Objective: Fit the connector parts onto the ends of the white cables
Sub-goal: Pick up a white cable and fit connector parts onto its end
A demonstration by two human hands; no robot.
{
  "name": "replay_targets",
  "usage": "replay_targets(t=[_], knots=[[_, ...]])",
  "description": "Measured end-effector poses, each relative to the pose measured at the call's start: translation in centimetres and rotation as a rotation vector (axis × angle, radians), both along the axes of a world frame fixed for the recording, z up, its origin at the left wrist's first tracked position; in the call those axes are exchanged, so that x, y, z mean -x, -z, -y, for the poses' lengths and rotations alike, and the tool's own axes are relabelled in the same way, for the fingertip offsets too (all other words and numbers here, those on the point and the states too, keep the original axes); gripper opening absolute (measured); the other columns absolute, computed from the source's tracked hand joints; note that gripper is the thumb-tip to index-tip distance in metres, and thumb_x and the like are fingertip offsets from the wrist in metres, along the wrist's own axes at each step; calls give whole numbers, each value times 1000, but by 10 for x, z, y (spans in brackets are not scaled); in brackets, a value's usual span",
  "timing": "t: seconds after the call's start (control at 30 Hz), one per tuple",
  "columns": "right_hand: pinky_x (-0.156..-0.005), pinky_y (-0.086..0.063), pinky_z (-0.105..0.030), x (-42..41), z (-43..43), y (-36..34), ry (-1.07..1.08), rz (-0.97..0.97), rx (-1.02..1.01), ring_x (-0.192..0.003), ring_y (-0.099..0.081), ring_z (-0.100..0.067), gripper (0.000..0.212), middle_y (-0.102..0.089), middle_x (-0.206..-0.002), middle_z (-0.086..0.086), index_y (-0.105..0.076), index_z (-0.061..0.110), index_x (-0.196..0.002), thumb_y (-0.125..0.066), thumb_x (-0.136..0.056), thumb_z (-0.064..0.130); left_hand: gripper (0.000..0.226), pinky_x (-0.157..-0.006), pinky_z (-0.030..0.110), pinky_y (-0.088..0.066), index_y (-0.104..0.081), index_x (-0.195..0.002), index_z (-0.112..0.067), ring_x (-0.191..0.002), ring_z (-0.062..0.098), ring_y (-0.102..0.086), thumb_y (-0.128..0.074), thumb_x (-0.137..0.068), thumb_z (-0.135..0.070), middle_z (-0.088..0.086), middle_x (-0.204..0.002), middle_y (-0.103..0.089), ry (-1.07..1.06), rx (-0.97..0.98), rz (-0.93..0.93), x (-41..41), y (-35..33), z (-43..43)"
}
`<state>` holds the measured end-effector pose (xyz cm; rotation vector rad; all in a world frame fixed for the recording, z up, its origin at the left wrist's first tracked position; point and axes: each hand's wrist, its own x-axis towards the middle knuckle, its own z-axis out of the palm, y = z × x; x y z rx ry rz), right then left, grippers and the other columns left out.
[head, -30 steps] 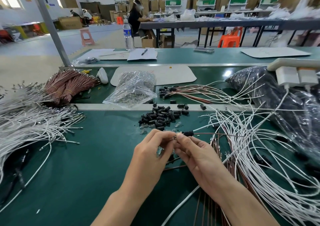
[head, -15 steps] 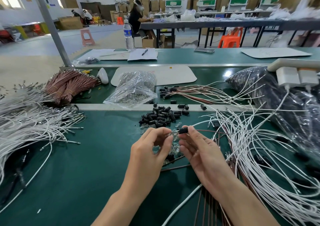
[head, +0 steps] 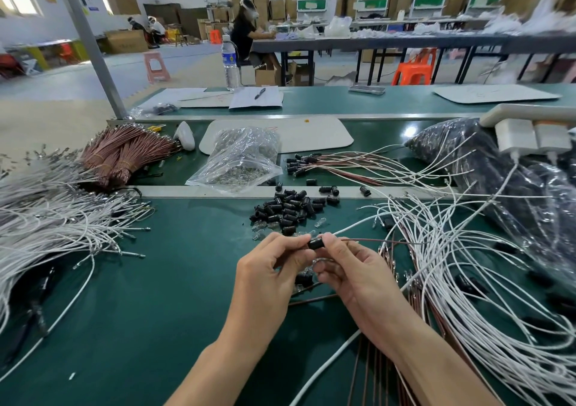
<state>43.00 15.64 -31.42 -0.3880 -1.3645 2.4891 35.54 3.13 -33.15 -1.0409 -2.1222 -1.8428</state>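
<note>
Counted: water bottle (head: 230, 63), 1; pen (head: 259, 93), 1; clear bag of small parts (head: 240, 162), 1; white plug adapters (head: 516, 136), 2; orange chair (head: 414, 70), 1; pink stool (head: 156, 67), 1; people in background (head: 246, 31), 3. Black connector parts (head: 290, 211) and white cables (head: 467, 281) lay too many to count.

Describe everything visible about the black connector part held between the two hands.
The black connector part is a small dark barrel, plastic-looking, lying sideways above the green bench. The left hand and right hand pinch it at either end with their fingers. A white cable and a thin brown wire lead away from its right side.
</note>
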Motion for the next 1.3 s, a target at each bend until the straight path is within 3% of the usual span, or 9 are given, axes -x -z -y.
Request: replay_targets(t=[0.2, 0.3, 0.4, 0.57, 0.63, 0.7, 0.87, 1.17, 1.3], knots=[[-66, -55, -20, -1, -2, -3, 142, -16, -76, -82, -70, -14, 15, -74, -87, -4, -80, 23, -84, -80, -70, 28, 21, -81, 20, -54, -68, -107, -32, -94, 10, -69, -68, -94, -15, -15, -97, -71, 22, 70, 36, 0, 0, -1], [-72, -58, -23, -1, 0, 0, 187, 2, -161, -90, -74, -20, 14, -77, -92, -7, -79, 22, -85, -80, -72, 28, 11, -76, 18, -52, -61, -109, -37, -89, 9, -68, -60, -98, -36, -18, -97, -70, 43, 121, 65, -4, 2, -3], [-73, -59, -23, -1, 5, 2, 139, -1, -195, -94, -75, -25, 11, -78, -97, -11, -78, 17, -90, -74, -82, 25, 21, -68, 27, -54, -54, -106, -40, -79, 12, -68, -51, -96, -58, -16, -92, -69, 46, 185, 31, -6, 3, -3], [-69, -58, -21, 0, 6, 1, 130, 1, -223, -90, -76, -23, 22, -78, -94, -12, -74, 8, -94, -67, -84, 27, 31, -60, 17, -48, -48, -96, -38, -72, 3, -65, -41, -94, -68, -19, -85, -68, -44, 268, -17, -3, 3, 1], [-69, -58, -22, 1, 5, 2, 136, -6, -222, -89, -76, -23, 24, -78, -93, -12, -73, 6, -94, -66, -83, 27, 40, -59, 23, -46, -45, -89, -35, -65, 7, -60, -33, -93, -73, -10, -71, -65, -106, 341, -59, -2, 4, 1], [-69, -58, -21, 1, 6, 2, 131, -11, -223, -88, -76, -23, 27, -78, -92, -12, -71, 4, -96, -65, -83, 26, 45, -60, 33, -47, -39, -82, -33, -62, 9, -56, -24, -93, -74, -8, -66, -60, -147, 419, -103, -3, 3, 0], [-70, -57, -20, 0, 5, 4, 86, -35, -218, -87, -76, -21, 30, -78, -90, -10, -66, 0, -99, -62, -85, 26, 43, -64, 38, -40, -28, -75, -29, -68, 19, -49, -15, -91, -67, -5, -65, -53, -173, 504, -136, -4, 1, -1], [-76, -59, -23, 1, 3, 6, 41, -38, -172, -96, -75, -27, 30, -77, -98, -15, -67, 0, -100, -63, -88, 27, 42, -64, 31, -20, -26, -72, -31, -66, 15, -43, -9, -93, -63, -10, -57, -41, -191, 511, -158, -6, -1, 0], [-75, -59, -24, 1, 4, 4, 55, -66, -159, -98, -75, -27, 17, -77, -103, -16, -78, 15, -92, -67, -88, 27, 42, -64, 33, -32, -34, -74, -32, -69, 11, -47, -19, -95, -64, -6, -58, -48, -185, 416, -56, -3, 2, 0]])
